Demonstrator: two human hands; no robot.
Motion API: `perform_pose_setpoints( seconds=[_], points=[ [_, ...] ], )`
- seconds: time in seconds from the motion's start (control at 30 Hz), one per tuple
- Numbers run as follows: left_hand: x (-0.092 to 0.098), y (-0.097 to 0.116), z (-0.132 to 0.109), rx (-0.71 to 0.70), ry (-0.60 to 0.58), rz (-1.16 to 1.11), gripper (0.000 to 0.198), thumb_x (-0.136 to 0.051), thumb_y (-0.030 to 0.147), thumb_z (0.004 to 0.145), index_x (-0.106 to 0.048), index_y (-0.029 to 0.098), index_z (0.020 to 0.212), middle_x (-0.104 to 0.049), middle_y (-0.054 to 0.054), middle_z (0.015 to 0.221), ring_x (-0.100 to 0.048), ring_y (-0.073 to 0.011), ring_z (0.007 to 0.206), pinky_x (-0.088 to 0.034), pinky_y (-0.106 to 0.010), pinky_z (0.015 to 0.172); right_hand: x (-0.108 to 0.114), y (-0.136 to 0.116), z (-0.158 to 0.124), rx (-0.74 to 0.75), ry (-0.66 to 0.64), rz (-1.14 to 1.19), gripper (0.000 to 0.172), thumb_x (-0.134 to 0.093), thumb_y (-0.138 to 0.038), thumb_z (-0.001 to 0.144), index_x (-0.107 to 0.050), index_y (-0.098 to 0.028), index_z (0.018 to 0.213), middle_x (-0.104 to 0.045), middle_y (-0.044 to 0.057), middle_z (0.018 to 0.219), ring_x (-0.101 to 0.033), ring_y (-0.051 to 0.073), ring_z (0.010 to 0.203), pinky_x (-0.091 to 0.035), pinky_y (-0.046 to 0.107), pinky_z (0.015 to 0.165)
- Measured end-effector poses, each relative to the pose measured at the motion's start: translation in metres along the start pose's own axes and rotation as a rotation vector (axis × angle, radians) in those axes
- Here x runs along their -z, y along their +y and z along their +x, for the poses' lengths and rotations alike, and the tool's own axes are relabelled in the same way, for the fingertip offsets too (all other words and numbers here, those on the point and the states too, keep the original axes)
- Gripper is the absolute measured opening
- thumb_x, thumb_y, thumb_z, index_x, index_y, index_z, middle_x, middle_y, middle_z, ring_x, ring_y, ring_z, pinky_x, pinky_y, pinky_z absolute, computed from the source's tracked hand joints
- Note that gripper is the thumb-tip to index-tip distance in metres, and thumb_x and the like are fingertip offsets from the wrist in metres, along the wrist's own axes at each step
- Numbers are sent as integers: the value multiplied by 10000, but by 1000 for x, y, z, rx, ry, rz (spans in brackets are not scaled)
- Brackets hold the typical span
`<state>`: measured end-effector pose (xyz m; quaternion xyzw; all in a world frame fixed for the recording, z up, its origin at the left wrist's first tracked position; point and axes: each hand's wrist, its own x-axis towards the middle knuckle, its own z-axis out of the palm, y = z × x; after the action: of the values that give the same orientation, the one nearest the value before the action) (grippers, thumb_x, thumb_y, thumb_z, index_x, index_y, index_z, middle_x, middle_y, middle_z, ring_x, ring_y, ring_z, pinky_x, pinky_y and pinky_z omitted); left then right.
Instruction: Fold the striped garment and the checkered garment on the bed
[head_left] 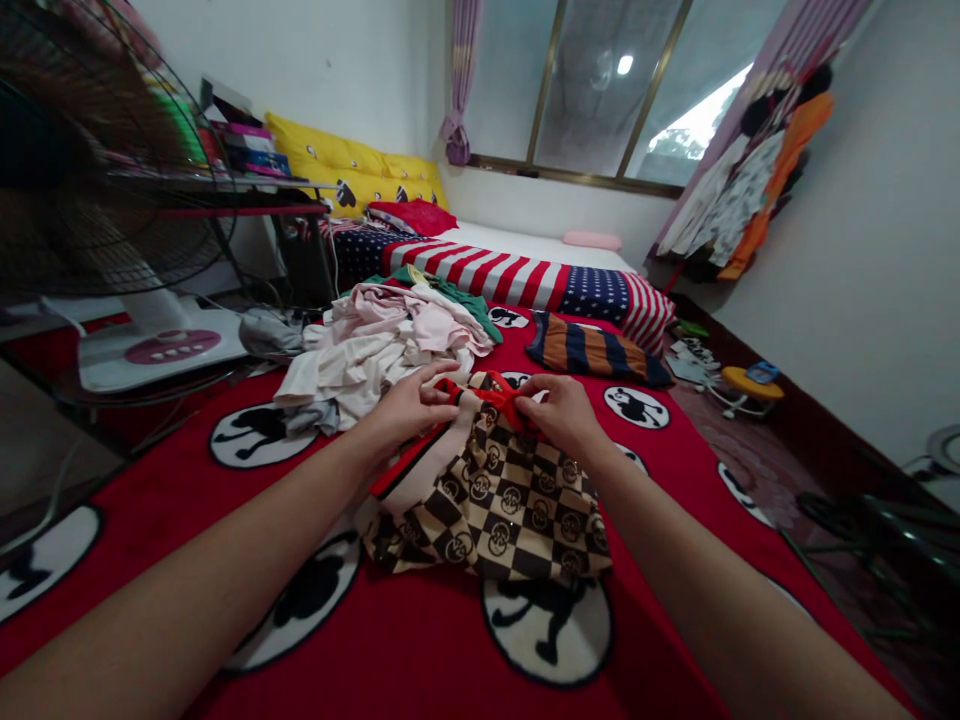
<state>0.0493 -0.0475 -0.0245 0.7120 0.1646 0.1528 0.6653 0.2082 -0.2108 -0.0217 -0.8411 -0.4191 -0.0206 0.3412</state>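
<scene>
- Left hand [411,408] and right hand [561,415] both pinch the red trim [495,392] of a checkered brown garment [491,495].
- The garment lies mid-bed on a red blanket [420,640], just beside a pile of pale clothes [375,350].
- Open blanket stretches toward the bed's near and right edges.

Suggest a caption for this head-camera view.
Left hand and right hand pinch red trim of a checked brown garment on a red blanket beside pale clothes.

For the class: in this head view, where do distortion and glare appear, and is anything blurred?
Head view: the wide lens curves the right wall and stretches the left forearm; the window glares brightest; the right hand looks sharp.
</scene>
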Motion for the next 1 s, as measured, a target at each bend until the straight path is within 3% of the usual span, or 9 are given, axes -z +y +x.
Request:
perform_pose_setpoints(
  seconds=[0.13, 0.23, 0.33, 0.47, 0.6, 0.73, 0.83, 0.93, 1.0],
  points=[
    [-2, 6, 11, 1, 145, 189, 685, -741, 340, 666, -529, 190, 1299, -606, 29, 643, -455, -78, 410, -301, -182, 412, -5, 0, -5, 25, 162, 213, 175, -585, -313, 764, -704, -185, 784, -671, 19, 662, -571, 137, 582, -387, 226, 518],
    [-5, 0, 18, -11, 82, 320, 764, -764, 353, 652, -498, 163, 1343, -619, 20, 614, -529, -127, 469, -357, -203, 440, -11, 2, -10, 8, 41, 293, 157, -607, -314, 741, -672, -171, 727, -646, 15, 618, -554, 132, 553, -397, 225, 505],
    [-8, -2, 23, -205, 39, 306, 640, -688, 243, 704, -542, 171, 1324, -699, -40, 818, -629, -156, 658, -470, -235, 577, -12, 6, -9, -28, -50, 369, 157, -635, -318, 715, -656, -164, 728, -654, 23, 650, -572, 138, 578, -436, 234, 523],
    [1, 2, 28, -471, 301, 527, 441, -558, 179, 779, -651, 219, 1208, -662, -61, 1172, -644, -181, 848, -520, -323, 802, -10, 16, -5, -4, 62, 540, 376, -624, -292, 736, -610, -163, 1088, -690, 86, 1016, -657, 185, 873, -538, 294, 737],
    [5, 11, 22, -498, 356, 960, 452, -582, 152, 746, -661, 202, 1188, -538, -84, 1337, -541, -283, 1177, -439, -409, 1010, -12, 21, -15, 143, 30, 347, 513, -597, -213, 757, -540, -191, 1266, -513, 122, 1378, -483, 233, 1281, -438, 392, 1030],
    [-27, 23, -6, -586, 77, 1037, 359, -480, 161, 850, -658, 184, 1161, -605, -73, 1246, -579, -221, 1135, -447, -353, 1002, -11, 8, -34, 288, -3, 117, 464, -494, -169, 850, -535, -205, 1311, -520, 108, 1387, -447, 225, 1317, -353, 432, 1105],
    [-47, 17, -23, -477, -152, 1144, 431, -568, 294, 849, -595, 186, 1266, -561, -101, 1348, -543, -263, 1212, -417, -374, 1036, -11, 7, -43, 302, -85, -71, 482, -440, -231, 918, -456, -218, 1400, -433, 89, 1474, -343, 238, 1391, -278, 504, 1135],
    [-34, -14, -25, -300, -186, 1279, 884, -693, 555, 714, -414, 125, 1434, -341, -183, 1520, -315, -381, 1390, -287, -482, 1120, -12, 30, -49, 175, -192, -330, 567, -423, -429, 949, -357, -224, 1473, -305, 85, 1546, -212, 300, 1443, -172, 622, 1128],
    [-13, -36, -21, -270, -234, 1293, 996, -620, 690, 705, -342, 122, 1476, -278, -197, 1544, -257, -390, 1415, -240, -492, 1135, -13, 52, -51, 88, -242, -415, 598, -338, -518, 964, -324, -235, 1490, -269, 85, 1559, -189, 307, 1448, -166, 647, 1114]
  ],
)
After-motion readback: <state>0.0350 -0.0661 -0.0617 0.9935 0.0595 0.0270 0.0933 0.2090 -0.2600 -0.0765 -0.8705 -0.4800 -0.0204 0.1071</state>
